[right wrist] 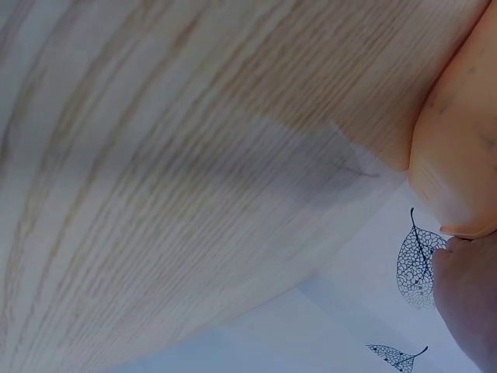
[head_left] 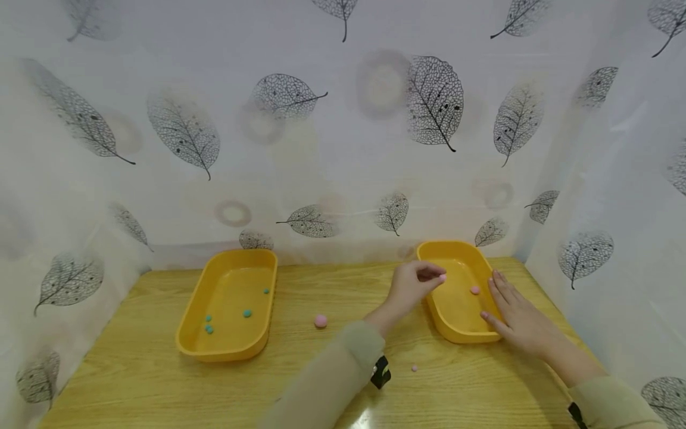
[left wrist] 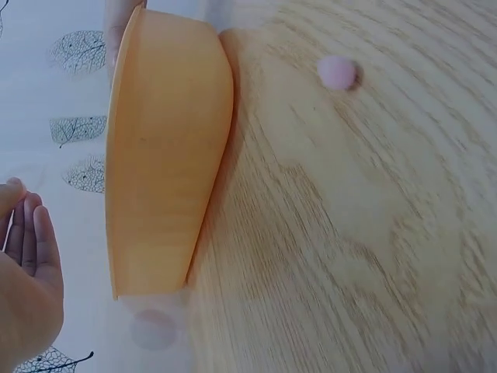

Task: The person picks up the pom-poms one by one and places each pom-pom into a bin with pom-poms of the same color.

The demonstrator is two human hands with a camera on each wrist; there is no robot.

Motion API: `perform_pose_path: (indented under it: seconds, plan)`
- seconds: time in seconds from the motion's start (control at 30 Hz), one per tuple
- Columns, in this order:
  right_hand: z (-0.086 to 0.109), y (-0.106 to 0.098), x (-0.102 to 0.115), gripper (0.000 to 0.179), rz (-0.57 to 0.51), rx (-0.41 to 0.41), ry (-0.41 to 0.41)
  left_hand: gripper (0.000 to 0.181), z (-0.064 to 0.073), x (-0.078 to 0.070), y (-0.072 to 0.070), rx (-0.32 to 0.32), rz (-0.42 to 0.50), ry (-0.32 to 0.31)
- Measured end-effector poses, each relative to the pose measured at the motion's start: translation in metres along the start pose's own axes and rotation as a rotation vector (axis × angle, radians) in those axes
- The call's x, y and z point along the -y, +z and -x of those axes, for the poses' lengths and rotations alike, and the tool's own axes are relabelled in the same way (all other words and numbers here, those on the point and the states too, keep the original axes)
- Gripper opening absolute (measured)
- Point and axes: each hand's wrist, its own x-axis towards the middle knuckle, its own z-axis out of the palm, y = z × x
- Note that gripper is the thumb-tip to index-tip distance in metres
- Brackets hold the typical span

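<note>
Between thumb and fingertips, my left hand (head_left: 409,286) pinches a small pink ball (head_left: 442,277) over the left side of the right yellow tray (head_left: 455,335). My right hand (head_left: 517,319) rests on that tray's right rim, fingers extended and thumb reaching over the edge. Inside the tray lies one pink ball (head_left: 474,290). A larger pink ball (head_left: 320,321) sits on the table between the trays, and a tiny one (head_left: 414,368) lies nearer the front. In the left wrist view, a pink ball (left wrist: 337,72) rests on the wood beside the tray's outer wall (left wrist: 167,155).
To the left stands a second yellow tray (head_left: 227,356) with several small green balls (head_left: 247,313) in it. Both trays sit near the back of the wooden table (head_left: 343,286). A white leaf-print curtain (head_left: 343,161) hangs behind and along the sides.
</note>
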Motion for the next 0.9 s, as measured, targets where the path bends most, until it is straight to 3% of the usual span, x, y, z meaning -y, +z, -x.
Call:
perform_pose_path:
  seconds: [0.23, 0.7, 0.9]
  plan:
    - [0.001, 0.001, -0.001, 0.076, 0.004, -0.014, -0.003, 0.013, -0.007, 0.004, 0.009, -0.009, 0.020, -0.013]
    - [0.000, 0.002, -0.002, 0.076, 0.010, -0.020, -0.009, 0.013, -0.015, 0.015, 0.016, -0.004, 0.048, -0.111]
    - [0.000, 0.001, -0.002, 0.076, 0.003, -0.012, -0.002, 0.013, -0.019, 0.018, 0.018, 0.004, 0.039, -0.110]
